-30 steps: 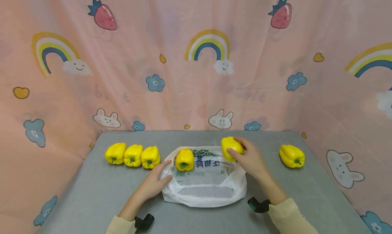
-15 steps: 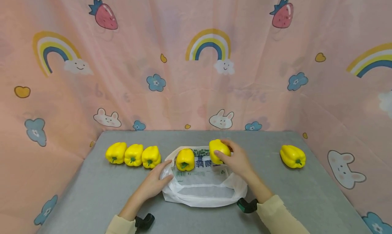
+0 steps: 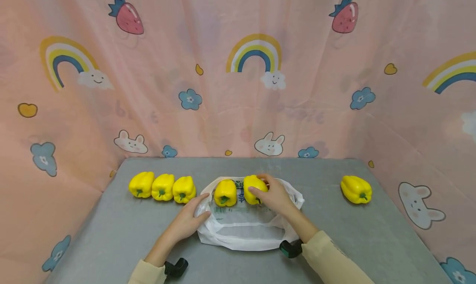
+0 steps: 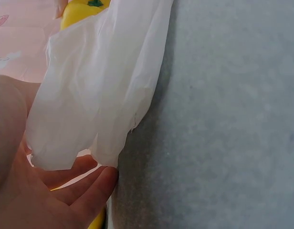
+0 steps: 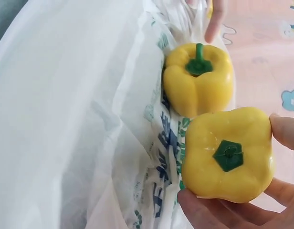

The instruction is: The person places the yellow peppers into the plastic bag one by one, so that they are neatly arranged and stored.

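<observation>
My right hand (image 3: 278, 198) grips a yellow bell pepper (image 3: 253, 188) by its sides, over the open white plastic bag (image 3: 245, 243). In the right wrist view, the fingers and thumb sit around this pepper (image 5: 228, 155), whose green stem end faces the camera. Just left of it, a second bell pepper (image 3: 225, 192) lies in the bag on the printed inner side. My left hand (image 3: 187, 220) rests at the bag's left edge, thumb and fingers apart. The left wrist view shows a white flap of the bag (image 4: 97, 86) over part of that hand.
Three yellow bell peppers stand in a row on the left, the middle one (image 3: 162, 187) touching its neighbours. Another bell pepper (image 3: 356, 189) lies on the right side of the grey table (image 3: 327, 222). A pink patterned curtain (image 3: 238, 110) rises behind and along the sides.
My right hand has carried its bell pepper left and slightly lower, over the bag and close beside the pepper in it. The left hand has stayed at the bag's edge.
</observation>
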`<control>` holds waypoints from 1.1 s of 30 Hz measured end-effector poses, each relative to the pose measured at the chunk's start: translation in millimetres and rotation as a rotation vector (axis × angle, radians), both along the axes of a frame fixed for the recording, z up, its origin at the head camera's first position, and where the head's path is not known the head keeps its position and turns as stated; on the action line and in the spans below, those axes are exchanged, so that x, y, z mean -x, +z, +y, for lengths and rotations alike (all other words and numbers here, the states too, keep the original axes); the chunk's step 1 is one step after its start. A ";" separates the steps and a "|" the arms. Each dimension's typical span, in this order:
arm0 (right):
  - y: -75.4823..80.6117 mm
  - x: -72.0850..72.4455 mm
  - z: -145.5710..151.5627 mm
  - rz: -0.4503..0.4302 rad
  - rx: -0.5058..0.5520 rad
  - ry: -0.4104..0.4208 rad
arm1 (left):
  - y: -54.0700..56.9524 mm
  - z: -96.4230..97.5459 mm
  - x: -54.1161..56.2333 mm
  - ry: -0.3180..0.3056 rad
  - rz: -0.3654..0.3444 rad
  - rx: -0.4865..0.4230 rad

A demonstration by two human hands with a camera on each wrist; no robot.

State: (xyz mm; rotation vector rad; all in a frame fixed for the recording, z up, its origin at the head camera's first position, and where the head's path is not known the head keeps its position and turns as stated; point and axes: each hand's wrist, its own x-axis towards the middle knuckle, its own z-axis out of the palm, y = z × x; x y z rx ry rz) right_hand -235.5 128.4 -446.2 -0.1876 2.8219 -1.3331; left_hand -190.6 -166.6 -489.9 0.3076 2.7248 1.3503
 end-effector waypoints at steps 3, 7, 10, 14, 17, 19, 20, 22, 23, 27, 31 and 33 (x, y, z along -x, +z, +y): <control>-3.4 2.0 -4.2 -0.019 -0.026 -0.011 | 0.3 -0.1 0.1 0.001 -0.001 -0.001; -7.5 6.2 -9.4 -0.049 -0.022 -0.019 | 0.0 -0.5 0.7 0.001 -0.001 0.000; -10.0 9.9 -13.2 -0.054 -0.010 -0.007 | -0.5 -0.7 1.1 0.002 -0.002 0.004; -13.2 13.4 -18.5 -0.058 -0.001 0.011 | 0.1 -0.6 0.6 0.004 -0.005 0.004; -14.3 14.0 -21.2 -0.058 -0.004 0.008 | 1.1 -0.3 -0.3 -0.001 -0.002 0.006; -14.2 13.5 -21.9 -0.056 -0.010 0.003 | 1.6 0.1 -1.0 -0.008 0.008 0.006; -13.8 13.0 -21.8 -0.057 -0.013 0.003 | 2.1 0.5 -1.3 -0.011 0.011 0.005; -12.8 12.1 -21.4 -0.058 -0.018 0.006 | 2.7 1.1 -1.7 -0.016 0.016 0.005; -11.8 11.3 -21.1 -0.064 -0.020 0.007 | 3.0 1.3 -1.8 -0.018 0.019 0.004; -7.2 8.7 -18.2 -0.071 -0.042 0.026 | 3.7 1.9 -1.8 -0.020 0.026 0.005; -0.9 5.7 -13.3 -0.073 -0.076 0.039 | 4.2 1.8 -1.9 -0.015 0.019 0.001; 3.8 4.1 -10.7 -0.067 -0.086 0.047 | 4.2 1.4 -2.0 -0.011 0.013 0.005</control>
